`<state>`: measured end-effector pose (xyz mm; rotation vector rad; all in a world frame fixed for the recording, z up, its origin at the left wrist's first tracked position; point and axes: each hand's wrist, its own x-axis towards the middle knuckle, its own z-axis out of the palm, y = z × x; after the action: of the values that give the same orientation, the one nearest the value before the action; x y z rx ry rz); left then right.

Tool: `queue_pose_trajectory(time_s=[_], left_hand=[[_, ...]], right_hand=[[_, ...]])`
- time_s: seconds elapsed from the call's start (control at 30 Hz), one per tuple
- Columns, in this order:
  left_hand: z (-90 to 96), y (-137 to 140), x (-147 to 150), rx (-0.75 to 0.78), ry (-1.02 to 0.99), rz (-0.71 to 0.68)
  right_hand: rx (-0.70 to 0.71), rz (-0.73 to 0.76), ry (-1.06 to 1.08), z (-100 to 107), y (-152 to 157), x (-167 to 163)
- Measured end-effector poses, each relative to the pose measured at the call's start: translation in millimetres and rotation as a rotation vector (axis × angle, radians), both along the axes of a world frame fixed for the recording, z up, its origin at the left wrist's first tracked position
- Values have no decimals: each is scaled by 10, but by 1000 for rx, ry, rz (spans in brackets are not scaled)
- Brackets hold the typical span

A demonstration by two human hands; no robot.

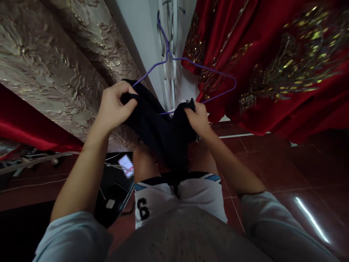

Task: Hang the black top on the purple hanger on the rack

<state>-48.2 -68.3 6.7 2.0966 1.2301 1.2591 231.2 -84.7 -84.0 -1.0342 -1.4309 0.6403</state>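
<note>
Black knit garment (160, 131) hangs bunched between both hands over the thin purple wire hanger (191, 69). Left hand (114, 105) and right hand (199, 118) are each closed on its cloth. Uneven pulling could probably slide the fabric off the hanger's sloped arm.

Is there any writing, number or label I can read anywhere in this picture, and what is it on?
"6" in black, on the left leg of the white shorts that the person wears.
The phone screen on the floor by the person's left knee is blurred; nothing on it can be read.
No other text shows: none on the dark garment, the purple wire hanger or the red embroidered cloth.
</note>
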Motion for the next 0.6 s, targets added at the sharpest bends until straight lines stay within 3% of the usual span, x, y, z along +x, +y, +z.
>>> queue_pose_trajectory(time_s=[0.13,0.27,0.33,0.4,0.6], left_hand=[[-94,283,69,194,37,63],[-131,210,5,49,54,-44],[-99,115,8,-47,-21,-60],[-65,57,36,-102,-128,-42],[-77,110,63,-72,-189,28]], right_hand=[[120,-1,-82,29,-112,34],[327,-373,-140,124,-38,485],[318,-473,-179,186,68,755],[281,-468,-221,249,185,974],[139,-486,-303,424,311,1199]])
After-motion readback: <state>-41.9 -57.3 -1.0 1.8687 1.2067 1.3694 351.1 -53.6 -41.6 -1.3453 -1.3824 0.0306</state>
